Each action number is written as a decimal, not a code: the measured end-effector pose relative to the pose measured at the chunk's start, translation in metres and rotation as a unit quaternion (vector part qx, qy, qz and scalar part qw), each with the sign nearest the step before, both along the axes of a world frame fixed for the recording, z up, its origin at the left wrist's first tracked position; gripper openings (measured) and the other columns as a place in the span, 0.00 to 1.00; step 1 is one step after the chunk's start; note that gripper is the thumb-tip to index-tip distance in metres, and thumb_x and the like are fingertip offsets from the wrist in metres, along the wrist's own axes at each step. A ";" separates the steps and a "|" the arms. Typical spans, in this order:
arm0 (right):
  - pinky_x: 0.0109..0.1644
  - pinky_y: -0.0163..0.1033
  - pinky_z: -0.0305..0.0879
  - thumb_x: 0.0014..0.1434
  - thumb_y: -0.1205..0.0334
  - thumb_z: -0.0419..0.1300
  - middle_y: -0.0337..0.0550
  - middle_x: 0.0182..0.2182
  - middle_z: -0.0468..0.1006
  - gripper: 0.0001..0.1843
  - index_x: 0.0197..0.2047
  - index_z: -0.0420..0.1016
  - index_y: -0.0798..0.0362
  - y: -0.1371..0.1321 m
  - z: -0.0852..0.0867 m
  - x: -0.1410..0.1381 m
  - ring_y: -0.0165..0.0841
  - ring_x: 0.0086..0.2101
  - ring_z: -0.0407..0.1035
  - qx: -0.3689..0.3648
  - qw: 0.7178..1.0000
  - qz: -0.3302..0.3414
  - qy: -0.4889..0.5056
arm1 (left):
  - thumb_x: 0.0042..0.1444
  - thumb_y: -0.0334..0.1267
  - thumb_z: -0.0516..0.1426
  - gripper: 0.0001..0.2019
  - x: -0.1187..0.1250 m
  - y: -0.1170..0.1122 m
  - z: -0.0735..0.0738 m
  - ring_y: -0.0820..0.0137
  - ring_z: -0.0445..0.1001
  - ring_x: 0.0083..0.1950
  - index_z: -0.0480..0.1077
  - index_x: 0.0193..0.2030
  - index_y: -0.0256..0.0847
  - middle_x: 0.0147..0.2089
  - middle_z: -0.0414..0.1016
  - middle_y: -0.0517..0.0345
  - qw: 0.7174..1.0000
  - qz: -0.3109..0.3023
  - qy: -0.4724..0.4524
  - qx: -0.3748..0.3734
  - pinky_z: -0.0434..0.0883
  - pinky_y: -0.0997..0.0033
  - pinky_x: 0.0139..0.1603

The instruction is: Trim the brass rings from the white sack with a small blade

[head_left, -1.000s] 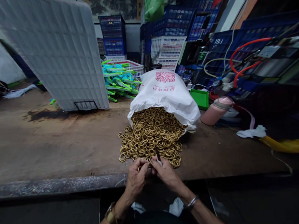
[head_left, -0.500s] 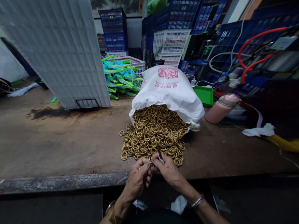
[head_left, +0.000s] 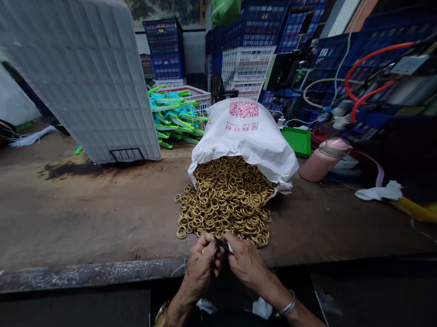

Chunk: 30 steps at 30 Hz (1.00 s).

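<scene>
A heap of gold-coloured rings (head_left: pixel 224 202) spills from the mouth of a white sack (head_left: pixel 242 137) onto the table. At the heap's near edge, my left hand (head_left: pixel 202 263) is closed, with a bit of gold at its fingers that looks like a ring, mostly hidden. Close beside it, my right hand (head_left: pixel 246 260) is closed around a small knife (head_left: pixel 220 243), dark and thin with a pale part under the thumb. The knife's tip reaches the left fingertips. Whether it touches the ring cannot be made out.
A tall whitish ribbed panel (head_left: pixel 99 87) stands on the table (head_left: pixel 77 221) at left. Behind are green and blue plastic pieces (head_left: pixel 174 117) and stacked crates (head_left: pixel 249 63). To the right are a green tray (head_left: pixel 297 141), a pink bottle (head_left: pixel 324 159) and red hoses (head_left: pixel 361 76).
The knife has swung from pointing up and away to lying across toward the left hand. Both hands stay close together at the heap's edge; the view has shifted slightly.
</scene>
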State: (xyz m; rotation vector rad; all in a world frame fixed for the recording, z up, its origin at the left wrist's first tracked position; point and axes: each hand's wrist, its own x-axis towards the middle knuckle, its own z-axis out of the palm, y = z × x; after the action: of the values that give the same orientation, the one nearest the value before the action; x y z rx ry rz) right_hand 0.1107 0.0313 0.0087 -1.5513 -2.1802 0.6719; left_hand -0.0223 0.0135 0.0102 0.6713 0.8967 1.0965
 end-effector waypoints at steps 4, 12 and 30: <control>0.30 0.31 0.49 0.44 0.76 0.45 0.39 0.26 0.74 0.15 0.34 0.64 0.52 0.000 0.005 -0.001 0.30 0.28 0.66 0.011 0.999 -0.003 -0.035 | 0.51 0.48 0.54 0.14 -0.001 -0.001 0.000 0.82 0.57 0.18 0.57 0.31 0.41 0.21 0.60 0.68 1.000 0.000 0.006 0.013 0.54 0.84 0.17; 0.29 0.33 0.46 0.40 0.78 0.45 0.40 0.25 0.73 0.18 0.35 0.63 0.52 0.000 0.003 -0.001 0.30 0.27 0.65 -0.008 0.997 0.011 -0.076 | 0.48 0.51 0.56 0.17 0.000 0.000 0.005 0.83 0.54 0.17 0.55 0.27 0.40 0.19 0.59 0.69 1.000 -0.001 0.017 0.013 0.53 0.84 0.16; 0.29 0.35 0.45 0.50 0.73 0.50 0.42 0.30 0.76 0.19 0.45 0.65 0.51 0.033 -0.001 -0.009 0.31 0.29 0.68 0.078 0.985 -0.063 -0.141 | 0.49 0.42 0.56 0.10 -0.009 0.004 0.010 0.79 0.63 0.21 0.61 0.31 0.38 0.29 0.68 0.58 0.992 0.011 -0.111 -0.065 0.56 0.83 0.14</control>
State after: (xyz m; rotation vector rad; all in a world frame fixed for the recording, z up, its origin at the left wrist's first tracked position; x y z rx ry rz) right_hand 0.1018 0.0643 0.0075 -1.7712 -2.2423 0.2480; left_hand -0.0317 0.0170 0.0201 0.4243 0.7778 1.0981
